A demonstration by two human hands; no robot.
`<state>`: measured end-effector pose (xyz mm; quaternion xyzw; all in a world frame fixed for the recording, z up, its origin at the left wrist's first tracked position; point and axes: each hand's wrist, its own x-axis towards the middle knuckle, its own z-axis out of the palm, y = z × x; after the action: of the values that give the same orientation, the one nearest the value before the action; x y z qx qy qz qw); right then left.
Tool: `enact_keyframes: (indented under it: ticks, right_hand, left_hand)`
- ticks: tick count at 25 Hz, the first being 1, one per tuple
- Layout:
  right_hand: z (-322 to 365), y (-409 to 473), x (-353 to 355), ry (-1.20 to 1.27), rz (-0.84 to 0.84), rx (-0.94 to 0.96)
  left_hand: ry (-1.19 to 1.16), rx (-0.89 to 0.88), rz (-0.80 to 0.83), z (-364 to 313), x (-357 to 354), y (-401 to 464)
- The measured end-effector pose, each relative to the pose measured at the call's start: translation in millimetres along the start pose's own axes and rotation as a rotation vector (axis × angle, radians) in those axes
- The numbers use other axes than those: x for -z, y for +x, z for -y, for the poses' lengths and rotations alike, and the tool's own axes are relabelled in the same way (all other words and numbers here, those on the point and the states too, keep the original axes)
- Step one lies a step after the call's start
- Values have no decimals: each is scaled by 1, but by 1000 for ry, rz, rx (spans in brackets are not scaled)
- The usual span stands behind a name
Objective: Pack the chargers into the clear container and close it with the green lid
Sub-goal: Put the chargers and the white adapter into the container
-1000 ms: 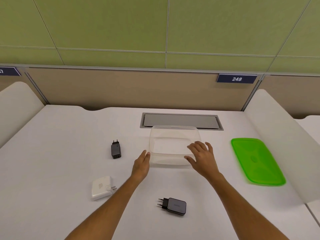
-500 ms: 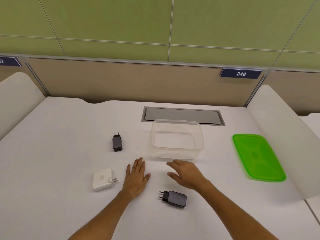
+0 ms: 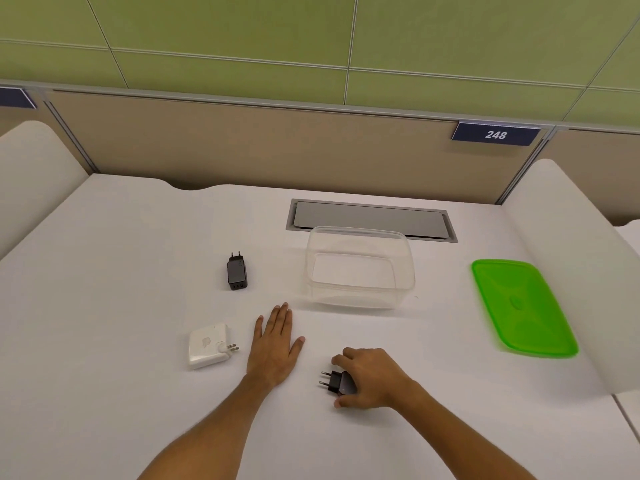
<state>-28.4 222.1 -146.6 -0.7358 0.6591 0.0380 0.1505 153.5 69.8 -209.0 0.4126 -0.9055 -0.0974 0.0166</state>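
The clear container (image 3: 360, 268) stands empty in the middle of the white table. The green lid (image 3: 521, 306) lies flat to its right. A small black charger (image 3: 237, 271) lies left of the container, prongs pointing away. A white charger (image 3: 207, 346) lies nearer, at the left. My left hand (image 3: 275, 344) rests flat on the table between the white charger and my right hand, fingers together, holding nothing. My right hand (image 3: 372, 377) is curled over a second black charger (image 3: 337, 382) near the front, its fingers closed around its body; only the plug end shows.
A grey cable hatch (image 3: 370, 220) is set into the table behind the container. White curved dividers (image 3: 568, 258) bound the table at left and right. A beige partition with a "248" sign (image 3: 495, 134) closes the back.
Both hands drew back from the container toward me. My left hand settled flat on the table. My right hand came down onto the near black charger and closed around it.
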Motion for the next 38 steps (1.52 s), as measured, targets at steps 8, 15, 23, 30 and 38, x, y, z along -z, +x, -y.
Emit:
enact_keyframes:
  ticks: [8,15,23,30,38]
  right_hand:
    - [0,3,-3,-92,-32,78]
    - [-21,40,73,-167,-400,59]
    - [-65,116,136,-85,-422,-302]
    - [-69,178,121,-39,-163,-496]
    - [-63,202,101,-5,-53,-593]
  left_hand:
    - [-12,13,-8,1,0,0]
    - [-12,17,-2,1,2,0]
    - [-37,27,0,1,2,1]
    - [-34,43,17,0,3,0]
    - [-48,39,24,-1,5,1]
